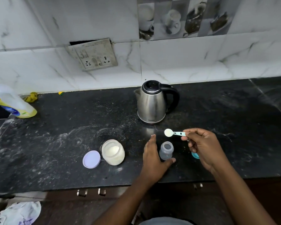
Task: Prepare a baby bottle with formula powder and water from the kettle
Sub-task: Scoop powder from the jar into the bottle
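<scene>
Take the baby bottle (166,151) as the middle of the dial, with 12 toward the wall. At 7 o'clock, below the front edge of the bench (55,127), two metal drawer handles (82,192) show.

The bottle stands upright and uncapped near that edge. The left hand (152,153) lies spread against it, with straight fingers along its 9 o'clock side and the thumb across the foot at 6. At 3 o'clock the right hand (201,146) pinches the handle of a pale blue scoop (174,133) between thumb and fingertips. The scoop's round bowl hangs at 12 o'clock, just past the bottle's mouth. Whether the bowl is loaded I cannot tell. A teal piece (195,155) peeks from under that hand.

Beyond the left hand at 9 o'clock stands the open formula jar (113,151), with white powder inside. Its lilac lid (91,159) lies flat just beside it.

Farther off at 12 is the steel kettle (152,103), lid down, spout to 9 and handle to 3. Far out at 10 stands a detergent bottle (11,103). A socket plate (94,54) hangs on the tiled wall at 11.
</scene>
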A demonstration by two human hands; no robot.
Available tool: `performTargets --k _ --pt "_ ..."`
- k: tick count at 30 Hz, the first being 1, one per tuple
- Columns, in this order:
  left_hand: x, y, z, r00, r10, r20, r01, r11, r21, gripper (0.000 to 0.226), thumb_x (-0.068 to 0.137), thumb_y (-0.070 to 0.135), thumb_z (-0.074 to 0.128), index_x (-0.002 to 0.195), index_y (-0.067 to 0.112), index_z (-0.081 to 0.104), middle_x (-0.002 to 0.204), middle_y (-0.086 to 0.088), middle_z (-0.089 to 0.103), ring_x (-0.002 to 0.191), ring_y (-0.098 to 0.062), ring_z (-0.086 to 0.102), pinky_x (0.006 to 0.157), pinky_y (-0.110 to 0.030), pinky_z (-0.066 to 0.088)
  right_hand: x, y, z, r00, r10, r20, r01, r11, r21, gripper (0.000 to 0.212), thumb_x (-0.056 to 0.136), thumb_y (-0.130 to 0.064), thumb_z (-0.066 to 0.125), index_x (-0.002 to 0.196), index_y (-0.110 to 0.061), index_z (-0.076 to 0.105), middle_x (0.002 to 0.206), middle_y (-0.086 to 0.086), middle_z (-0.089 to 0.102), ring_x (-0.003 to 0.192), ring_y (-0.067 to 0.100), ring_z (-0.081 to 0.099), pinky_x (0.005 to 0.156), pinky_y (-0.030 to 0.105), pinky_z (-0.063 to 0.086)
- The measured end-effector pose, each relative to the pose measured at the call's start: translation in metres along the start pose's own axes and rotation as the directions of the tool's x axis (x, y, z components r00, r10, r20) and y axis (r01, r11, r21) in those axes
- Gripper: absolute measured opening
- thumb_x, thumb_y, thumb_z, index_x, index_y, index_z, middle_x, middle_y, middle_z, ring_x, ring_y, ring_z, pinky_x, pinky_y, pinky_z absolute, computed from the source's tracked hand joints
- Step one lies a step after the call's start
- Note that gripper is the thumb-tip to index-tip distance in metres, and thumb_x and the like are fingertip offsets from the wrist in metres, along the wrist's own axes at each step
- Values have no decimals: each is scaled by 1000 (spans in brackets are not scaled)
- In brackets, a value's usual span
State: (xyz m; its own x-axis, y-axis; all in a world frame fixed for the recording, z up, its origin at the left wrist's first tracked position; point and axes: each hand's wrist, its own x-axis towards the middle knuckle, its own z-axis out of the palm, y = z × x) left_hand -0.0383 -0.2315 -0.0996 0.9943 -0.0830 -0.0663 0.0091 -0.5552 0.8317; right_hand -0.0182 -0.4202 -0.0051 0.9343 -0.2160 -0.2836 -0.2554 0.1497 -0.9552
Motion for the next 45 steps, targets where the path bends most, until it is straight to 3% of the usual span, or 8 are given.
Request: performTargets --k 4,7,10,18,24,29,35,45 --pt "13 10 17 986 -154 61 162 976 -148 109 73 27 99 163 17 37 164 1 46 152 -16 42 127 -39 36 -3 7 -20 998 40 -39 -38 998 46 13 99 -2 63 103 -2 75 78 13 75 50 8 50 41 20 35" --pt "12 6 25 991 -130 21 132 974 -182 64 79 11 92 135 18 62 130 3 72 121 -15 67 110 -47 52 -6 12 -27 997 43 -58 -41 998 37 12 98 -3 64 102 -2 75 81 14 75 51 9 50 42 21 34" --pt "8 11 22 994 -108 -10 102 962 -253 47 80 12 90 118 28 68 111 10 76 102 -9 72 96 -47 59 -9 12 -30 998 28 -65 -26 999 27 13 97 -6 65 103 -4 76 84 13 77 51 9 50 42 21 34" --pt "16 51 -1 999 18 -26 -26 932 -361 54 69 35 91 109 63 66 112 24 76 102 1 72 84 -11 52 -14 -7 -30 990 -133 -49 134 991 14 12 100 -10 67 105 -13 77 85 12 78 56 7 55 46 20 42" --pt "19 56 -7 997 37 -63 -58 922 -383 55 71 29 92 113 54 68 114 21 77 106 -2 73 95 -27 58 -17 -18 -27 966 -255 -28 254 966 -42 13 101 -11 67 106 -13 78 84 11 78 61 6 59 50 17 46" --pt "17 55 -9 996 44 -78 -71 921 -382 58 72 28 92 122 44 69 117 18 77 107 -4 73 98 -32 59 -18 -20 -29 956 -293 24 294 954 -55 15 99 -6 68 104 -13 80 86 13 78 66 11 62 54 20 51" --pt "16 62 -14 995 48 -90 -78 924 -375 61 71 34 90 115 67 64 117 25 75 107 0 72 91 -16 55 -19 -21 -29 953 -300 50 303 951 -68 18 97 -2 69 102 -13 81 87 12 78 67 13 65 58 21 55" --pt "19 62 -8 996 30 -84 -59 923 -379 59 70 36 90 115 64 65 118 25 75 109 0 72 89 -13 54 -22 -22 -32 946 -318 61 322 944 -76 19 94 -3 73 99 -18 83 87 10 78 69 13 69 61 23 58"
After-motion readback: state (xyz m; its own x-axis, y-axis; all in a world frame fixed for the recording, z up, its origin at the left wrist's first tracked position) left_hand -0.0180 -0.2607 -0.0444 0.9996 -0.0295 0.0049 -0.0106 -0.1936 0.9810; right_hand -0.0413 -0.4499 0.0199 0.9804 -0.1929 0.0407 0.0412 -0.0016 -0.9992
